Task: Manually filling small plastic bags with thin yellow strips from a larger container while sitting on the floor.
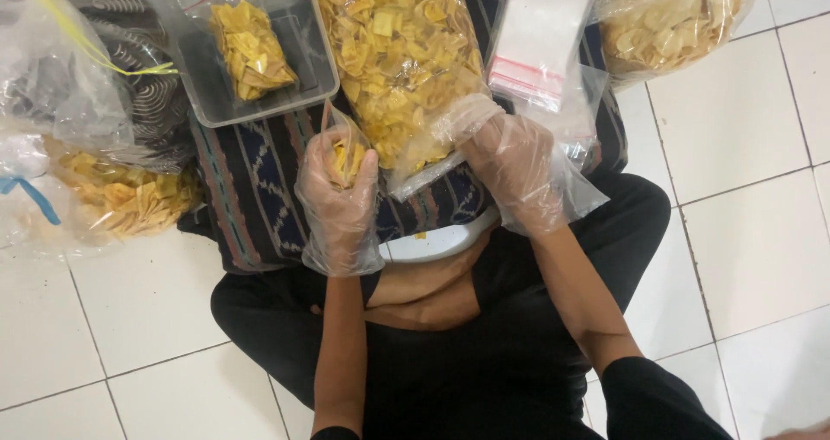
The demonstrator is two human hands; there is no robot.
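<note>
Two gloved hands are at work over my lap, where I sit cross-legged on the white tiled floor (752, 129) with a dark patterned cloth (259, 176) spread in front of me. My left hand (339, 200) is curled shut around a small clear bag (344, 150), holding its mouth upward; a few yellow chips already sit in it, so I judge the filling is only begun. My right hand (516, 172) rests at the open mouth of the big bag of chips (398, 55), fingers bent and partly closed over the plastic edge; I cannot tell whether it has chips in its grasp or only the bag's rim. The small bag is just beside the big bag's mouth, nearly touching it. Up on the cloth stands a grey tray (316, 81) with one filled small bag (251, 51) lying in it, and to the right of the big bag lies a stack of empty zip bags (538, 38). More sacks of chips lie at the far left (121, 198) and the far right (666, 25). As I judge it, the next move calls for keeping the small bag's mouth wide and upright while a loose handful crosses over, gently enough that the thin chips do not break or spill onto the cloth.
</note>
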